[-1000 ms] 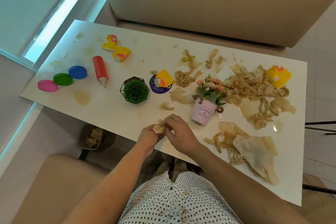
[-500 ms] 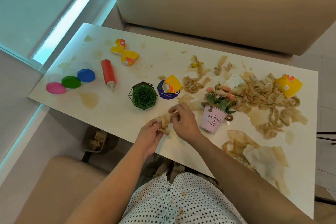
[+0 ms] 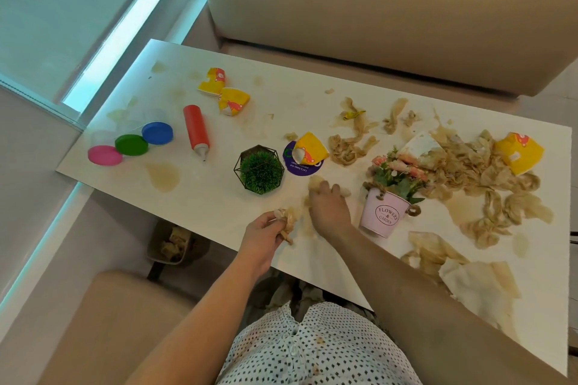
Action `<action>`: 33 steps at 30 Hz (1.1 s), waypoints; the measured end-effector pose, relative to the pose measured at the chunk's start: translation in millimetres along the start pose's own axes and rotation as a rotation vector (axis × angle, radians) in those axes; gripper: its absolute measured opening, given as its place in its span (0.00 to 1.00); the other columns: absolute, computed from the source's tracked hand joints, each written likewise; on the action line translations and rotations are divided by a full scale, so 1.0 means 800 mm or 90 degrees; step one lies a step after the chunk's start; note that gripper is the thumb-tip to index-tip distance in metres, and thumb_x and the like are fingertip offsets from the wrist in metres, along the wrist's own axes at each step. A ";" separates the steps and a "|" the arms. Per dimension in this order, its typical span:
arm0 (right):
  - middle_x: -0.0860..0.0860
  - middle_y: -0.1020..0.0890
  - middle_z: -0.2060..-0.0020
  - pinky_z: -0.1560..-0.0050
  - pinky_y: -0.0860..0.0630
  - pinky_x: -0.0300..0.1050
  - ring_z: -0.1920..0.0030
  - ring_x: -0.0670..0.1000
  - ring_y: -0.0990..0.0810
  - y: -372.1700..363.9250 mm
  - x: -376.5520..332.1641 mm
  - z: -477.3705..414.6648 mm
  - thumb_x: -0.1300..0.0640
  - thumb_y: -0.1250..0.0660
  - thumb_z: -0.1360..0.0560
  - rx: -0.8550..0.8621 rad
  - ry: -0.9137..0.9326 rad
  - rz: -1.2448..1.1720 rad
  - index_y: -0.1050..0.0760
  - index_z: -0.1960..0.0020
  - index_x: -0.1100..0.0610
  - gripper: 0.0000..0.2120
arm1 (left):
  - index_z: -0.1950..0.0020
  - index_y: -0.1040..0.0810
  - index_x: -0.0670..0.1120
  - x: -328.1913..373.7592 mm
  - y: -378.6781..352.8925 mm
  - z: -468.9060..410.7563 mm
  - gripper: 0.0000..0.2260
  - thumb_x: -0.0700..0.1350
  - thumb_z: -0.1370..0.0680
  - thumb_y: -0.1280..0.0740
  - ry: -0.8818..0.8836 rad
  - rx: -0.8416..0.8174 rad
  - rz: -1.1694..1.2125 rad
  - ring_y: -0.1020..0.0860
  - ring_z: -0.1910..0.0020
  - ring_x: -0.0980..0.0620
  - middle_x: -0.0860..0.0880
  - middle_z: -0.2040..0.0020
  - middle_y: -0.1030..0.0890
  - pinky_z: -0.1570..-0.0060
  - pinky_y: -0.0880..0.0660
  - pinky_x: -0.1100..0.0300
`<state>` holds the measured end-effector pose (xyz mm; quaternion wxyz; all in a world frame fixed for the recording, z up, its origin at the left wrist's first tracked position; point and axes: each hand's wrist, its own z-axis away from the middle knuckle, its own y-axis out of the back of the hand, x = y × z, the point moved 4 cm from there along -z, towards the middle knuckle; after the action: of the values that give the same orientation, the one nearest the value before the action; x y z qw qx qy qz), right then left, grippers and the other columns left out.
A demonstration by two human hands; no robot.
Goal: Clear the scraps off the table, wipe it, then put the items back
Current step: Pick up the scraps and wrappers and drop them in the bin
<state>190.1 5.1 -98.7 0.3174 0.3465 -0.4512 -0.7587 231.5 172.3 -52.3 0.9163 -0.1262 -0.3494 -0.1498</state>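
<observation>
A polka-dot shirt (image 3: 316, 350) was seen nearest the camera. The left hand (image 3: 266, 234) was closed around a wad of stained tissue scraps (image 3: 289, 222) at the near edge of the white table (image 3: 203, 194). The right hand (image 3: 328, 209) was laid palm-down just beyond it, fingers curled onto another tissue scrap (image 3: 316, 181); whether it was fully gripped could not be told. A pink flower bucket (image 3: 383, 216) was stood just right of that hand. A large flat stained tissue (image 3: 478, 284) was spread at the near right. A bin (image 3: 172, 244) with scraps in it was seen under the table's near edge. Further back were placed a green grass ball in a wire holder (image 3: 259, 170), a purple disc (image 3: 297, 162) with a torn yellow cup piece (image 3: 312, 147) on it, a red squeeze bottle (image 3: 196, 130) lying flat, and pink (image 3: 104, 155), green (image 3: 131, 144) and blue (image 3: 157, 133) lids touching in a row. A big heap of crumpled tissue (image 3: 469, 166) was piled at the right, by another yellow cup (image 3: 519, 153). Two more yellow cup pieces (image 3: 225, 91) were left farthest.
</observation>
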 end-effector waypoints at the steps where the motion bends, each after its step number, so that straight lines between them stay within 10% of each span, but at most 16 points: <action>1: 0.60 0.31 0.36 0.47 0.26 0.55 0.37 0.64 0.33 -0.003 -0.006 0.006 0.68 0.37 0.23 0.011 0.034 0.014 0.27 0.37 0.61 0.16 | 0.41 0.20 0.37 0.000 0.002 -0.001 0.08 0.32 0.18 0.35 0.001 0.003 -0.001 0.18 0.61 0.53 0.46 0.59 0.16 0.55 0.19 0.61; 20: 0.59 0.23 0.51 0.57 0.28 0.48 0.52 0.57 0.24 0.074 0.047 0.002 0.69 0.38 0.24 0.182 0.060 -0.323 0.22 0.46 0.64 0.09 | 0.43 0.19 0.38 0.016 0.006 0.023 0.07 0.33 0.17 0.36 -0.014 0.069 0.098 0.18 0.59 0.53 0.44 0.55 0.16 0.53 0.20 0.62; 27: 0.61 0.25 0.37 0.42 0.27 0.50 0.36 0.62 0.26 0.035 0.040 -0.035 0.68 0.40 0.23 -0.007 -0.019 -0.283 0.36 0.22 0.54 0.30 | 0.42 0.19 0.38 0.023 -0.001 0.035 0.07 0.34 0.17 0.35 -0.021 0.090 0.089 0.19 0.57 0.52 0.43 0.53 0.16 0.52 0.21 0.60; 33: 0.60 0.32 0.33 0.43 0.26 0.53 0.37 0.63 0.28 0.011 0.018 -0.055 0.67 0.41 0.21 -0.045 0.024 -0.167 0.37 0.22 0.56 0.28 | 0.40 0.19 0.38 0.039 -0.018 0.032 0.08 0.34 0.17 0.36 -0.056 0.083 0.071 0.19 0.57 0.52 0.43 0.54 0.16 0.51 0.19 0.60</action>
<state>219.7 -30.2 -109.8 0.2356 0.4055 -0.3690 -0.8024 233.5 161.9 -10.7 0.9132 -0.0921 -0.3908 -0.0701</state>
